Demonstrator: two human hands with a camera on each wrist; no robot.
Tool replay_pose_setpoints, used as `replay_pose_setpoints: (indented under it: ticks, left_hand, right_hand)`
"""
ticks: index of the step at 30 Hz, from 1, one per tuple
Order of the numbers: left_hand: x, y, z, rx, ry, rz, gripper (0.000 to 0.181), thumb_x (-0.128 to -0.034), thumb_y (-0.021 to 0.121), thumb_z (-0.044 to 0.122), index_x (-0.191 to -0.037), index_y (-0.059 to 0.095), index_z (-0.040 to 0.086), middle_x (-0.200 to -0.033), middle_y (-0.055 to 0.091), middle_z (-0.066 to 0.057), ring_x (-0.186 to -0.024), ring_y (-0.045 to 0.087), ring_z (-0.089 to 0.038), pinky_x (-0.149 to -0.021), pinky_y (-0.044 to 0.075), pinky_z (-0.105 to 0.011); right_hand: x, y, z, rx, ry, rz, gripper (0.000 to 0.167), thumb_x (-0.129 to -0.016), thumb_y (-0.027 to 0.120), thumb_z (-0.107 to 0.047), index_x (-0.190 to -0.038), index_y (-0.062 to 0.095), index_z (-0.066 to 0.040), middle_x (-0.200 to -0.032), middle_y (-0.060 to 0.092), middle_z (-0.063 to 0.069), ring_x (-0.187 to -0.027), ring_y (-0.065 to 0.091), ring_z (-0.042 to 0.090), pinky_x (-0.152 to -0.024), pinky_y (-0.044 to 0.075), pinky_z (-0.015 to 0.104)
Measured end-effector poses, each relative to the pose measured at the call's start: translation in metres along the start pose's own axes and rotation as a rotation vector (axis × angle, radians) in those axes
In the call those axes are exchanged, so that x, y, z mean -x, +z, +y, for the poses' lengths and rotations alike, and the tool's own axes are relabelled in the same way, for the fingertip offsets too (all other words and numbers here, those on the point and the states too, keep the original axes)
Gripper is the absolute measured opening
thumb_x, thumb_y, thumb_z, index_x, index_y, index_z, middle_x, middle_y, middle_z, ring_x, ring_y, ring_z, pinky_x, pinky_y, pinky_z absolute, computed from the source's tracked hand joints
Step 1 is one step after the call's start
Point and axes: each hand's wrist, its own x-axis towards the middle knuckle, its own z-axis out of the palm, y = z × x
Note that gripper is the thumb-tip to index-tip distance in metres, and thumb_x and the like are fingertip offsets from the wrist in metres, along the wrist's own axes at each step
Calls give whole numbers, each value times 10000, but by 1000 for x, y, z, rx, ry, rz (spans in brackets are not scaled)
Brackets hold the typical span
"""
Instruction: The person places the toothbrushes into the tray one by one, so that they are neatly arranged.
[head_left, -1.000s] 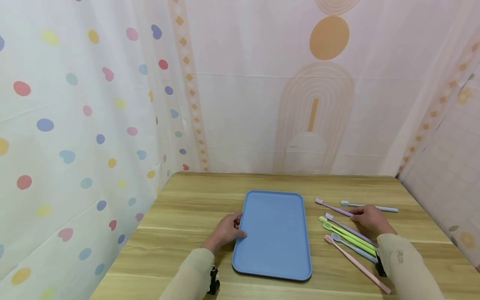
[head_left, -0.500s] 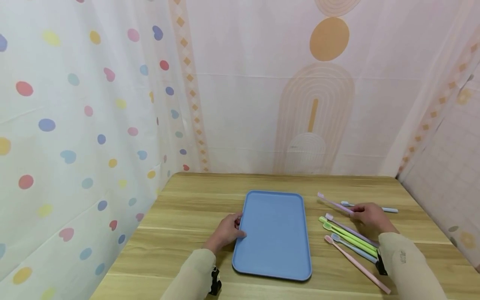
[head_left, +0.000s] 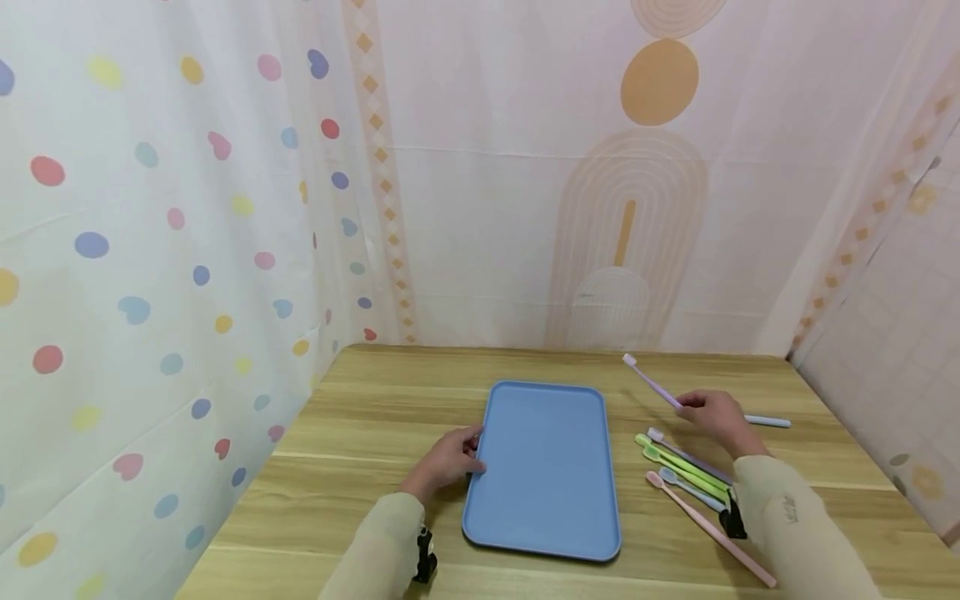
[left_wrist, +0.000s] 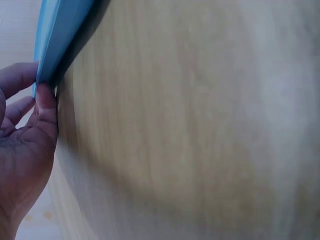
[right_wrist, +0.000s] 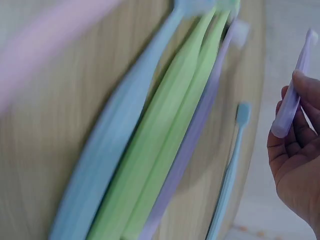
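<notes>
My right hand [head_left: 716, 417] holds a light purple toothbrush [head_left: 654, 386] by its handle, raised above the table, its bristle head pointing to the far left. In the right wrist view, thumb and fingers close round that lifted toothbrush [right_wrist: 295, 102]. My left hand [head_left: 448, 458] grips the left rim of a blue rectangular tray [head_left: 543, 475], which lies flat on the table. The left wrist view shows the fingers pinching the tray edge [left_wrist: 60, 40]. Behind the right hand lies a light blue toothbrush [head_left: 768, 422], its head end hidden in the head view.
Right of the tray lie another purple toothbrush [head_left: 697, 458], two green toothbrushes [head_left: 692, 475], a blue toothbrush [head_left: 696, 492] and a pink toothbrush [head_left: 712, 529]. The right sleeve covers some handle ends. A patterned curtain [head_left: 480, 208] stands behind the wooden table [head_left: 360, 433].
My right hand has lifted the light purple toothbrush from the table and moved it up, away and slightly left. The left hand and the tray stay in place.
</notes>
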Motion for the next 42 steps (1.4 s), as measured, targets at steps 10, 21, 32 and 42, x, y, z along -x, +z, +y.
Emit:
replay_pose_setpoints:
  ticks: [10,21,32,42]
  left_hand:
    - [2,-6,-3,112,-4,-35,709,-729,600,-90,-1415,427,-136,-959,522,-132,-832,500,-201,-622,435,-287]
    - [2,-6,-2,133,-14,-60,727,-737,592,-93,-1438,404,-124,-952,496,-125,-847,466,-214,-611,395,-274]
    - [0,-4,-5,123,-34,-48,723,-748,595,-91,-1448,414,-98,-945,497,-108,-846,463,-215,-628,392,-292]
    - [-4,-3,-4,123,-46,-48,723,-757,597,-79,-1457,418,-77,-958,494,-104,-869,462,-223,-626,394,-282]
  right_hand:
    - [0,32,-38,-225,89,58,395,-914,628,-79,-1241,599,139,-1087,665,264,-934,616,300,-721,485,320]
    - [6,68,-65,-369,175,125,394,-906,632,-71,-1252,605,116,-1139,637,273,-907,610,272,-665,486,280]
    - [7,107,-96,-529,207,223,337,-863,661,-27,-1167,647,119,-958,669,167,-786,565,196,-612,438,251]
    - [15,153,-123,-567,260,332,315,-789,716,-5,-1083,686,106,-897,680,151,-757,561,213,-620,413,260]
